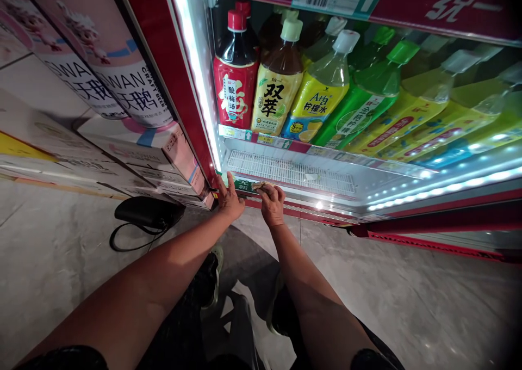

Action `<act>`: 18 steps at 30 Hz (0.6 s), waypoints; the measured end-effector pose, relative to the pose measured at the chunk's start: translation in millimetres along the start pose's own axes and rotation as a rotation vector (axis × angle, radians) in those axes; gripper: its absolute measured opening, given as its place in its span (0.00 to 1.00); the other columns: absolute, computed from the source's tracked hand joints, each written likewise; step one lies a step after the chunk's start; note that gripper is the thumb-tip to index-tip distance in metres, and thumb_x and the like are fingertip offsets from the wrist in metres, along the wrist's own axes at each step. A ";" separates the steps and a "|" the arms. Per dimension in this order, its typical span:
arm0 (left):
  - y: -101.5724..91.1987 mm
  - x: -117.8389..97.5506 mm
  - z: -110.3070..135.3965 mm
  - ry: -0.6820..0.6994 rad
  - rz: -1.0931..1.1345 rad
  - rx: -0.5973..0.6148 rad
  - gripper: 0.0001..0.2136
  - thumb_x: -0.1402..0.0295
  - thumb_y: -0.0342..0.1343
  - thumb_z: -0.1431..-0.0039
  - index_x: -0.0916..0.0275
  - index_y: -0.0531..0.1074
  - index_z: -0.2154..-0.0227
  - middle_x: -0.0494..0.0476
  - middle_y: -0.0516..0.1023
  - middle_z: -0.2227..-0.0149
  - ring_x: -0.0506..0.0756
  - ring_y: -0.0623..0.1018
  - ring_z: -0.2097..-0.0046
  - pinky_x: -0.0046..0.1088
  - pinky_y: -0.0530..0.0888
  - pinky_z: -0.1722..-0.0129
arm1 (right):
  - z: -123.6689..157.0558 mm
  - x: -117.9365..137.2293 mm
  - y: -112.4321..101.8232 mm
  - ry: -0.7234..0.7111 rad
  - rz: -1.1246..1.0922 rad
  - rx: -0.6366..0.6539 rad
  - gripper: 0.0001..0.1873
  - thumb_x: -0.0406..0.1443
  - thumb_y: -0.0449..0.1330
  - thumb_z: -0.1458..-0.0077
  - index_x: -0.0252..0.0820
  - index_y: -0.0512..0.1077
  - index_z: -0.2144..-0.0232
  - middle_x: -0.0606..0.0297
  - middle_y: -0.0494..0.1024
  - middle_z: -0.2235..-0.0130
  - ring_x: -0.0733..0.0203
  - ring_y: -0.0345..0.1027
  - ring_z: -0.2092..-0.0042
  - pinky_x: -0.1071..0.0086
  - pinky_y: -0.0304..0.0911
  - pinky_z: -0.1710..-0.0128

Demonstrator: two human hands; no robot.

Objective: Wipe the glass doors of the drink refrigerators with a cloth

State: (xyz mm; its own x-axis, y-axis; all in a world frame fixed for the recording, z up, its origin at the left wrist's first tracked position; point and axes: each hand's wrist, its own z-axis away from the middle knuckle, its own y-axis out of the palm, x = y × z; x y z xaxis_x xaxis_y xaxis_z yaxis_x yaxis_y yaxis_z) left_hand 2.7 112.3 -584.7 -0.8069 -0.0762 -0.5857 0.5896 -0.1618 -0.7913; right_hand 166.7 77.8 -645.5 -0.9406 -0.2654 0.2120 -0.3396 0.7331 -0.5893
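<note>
My left hand (pixel 230 200) is at the lower left corner of the lit drinks fridge, its fingers stretched out over the left end of a green strip (pixel 244 185) with white lettering. That strip lies along the front edge of the fridge's bottom shelf. Closed at the strip's right end, my right hand (pixel 272 202) pinches a small crumpled brownish piece (pixel 258 185), perhaps cloth or paper; I cannot make out which. Behind both hands is the white wire rack (pixel 285 168) at the fridge bottom, with a small pale piece (pixel 311 177) on it.
Above the rack, a shelf holds several drinks, among them a red-labelled bottle (pixel 234 92) and a green bottle (pixel 361 100). Stacked beer cartons (pixel 142 147) stand left of the fridge. A black bag (pixel 142 213) with a strap lies on the grey floor. The red fridge door (pixel 428 242) stands open at right.
</note>
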 end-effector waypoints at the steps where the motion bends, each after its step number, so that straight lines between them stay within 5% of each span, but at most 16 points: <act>1: 0.0 1.3 -0.1 0.001 -0.003 0.006 0.54 0.75 0.62 0.48 0.64 0.32 0.26 0.78 0.24 0.25 0.69 0.35 0.24 0.46 0.53 0.28 | 3.3 -0.8 1.4 0.004 -0.011 0.024 0.16 0.27 0.55 0.34 0.47 0.80 0.55 0.57 0.76 0.51 0.53 0.60 0.44 0.58 0.62 0.43; 9: 1.5 2.7 -1.0 -0.013 -0.042 -0.009 0.54 0.75 0.64 0.49 0.62 0.36 0.25 0.76 0.27 0.24 0.70 0.38 0.24 0.52 0.50 0.28 | -48.0 14.7 5.3 -0.015 -0.056 0.004 0.20 0.28 0.56 0.34 0.53 0.79 0.48 0.59 0.75 0.46 0.52 0.59 0.41 0.55 0.58 0.37; 18: -9.9 4.1 3.8 -0.007 -0.018 0.000 0.53 0.77 0.62 0.50 0.56 0.38 0.25 0.70 0.32 0.23 0.69 0.44 0.24 0.51 0.57 0.30 | -17.9 7.3 19.6 -0.259 -0.012 0.454 0.19 0.32 0.58 0.33 0.53 0.76 0.44 0.62 0.78 0.43 0.52 0.61 0.42 0.59 0.60 0.45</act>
State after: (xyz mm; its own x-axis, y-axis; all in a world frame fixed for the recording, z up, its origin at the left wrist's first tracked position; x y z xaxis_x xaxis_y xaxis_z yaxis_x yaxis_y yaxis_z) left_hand -6.6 109.8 -578.6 -0.8175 -0.0800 -0.5704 0.5753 -0.1632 -0.8015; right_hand 153.1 101.4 -641.5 -0.8860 -0.4603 0.0553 -0.2622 0.3991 -0.8786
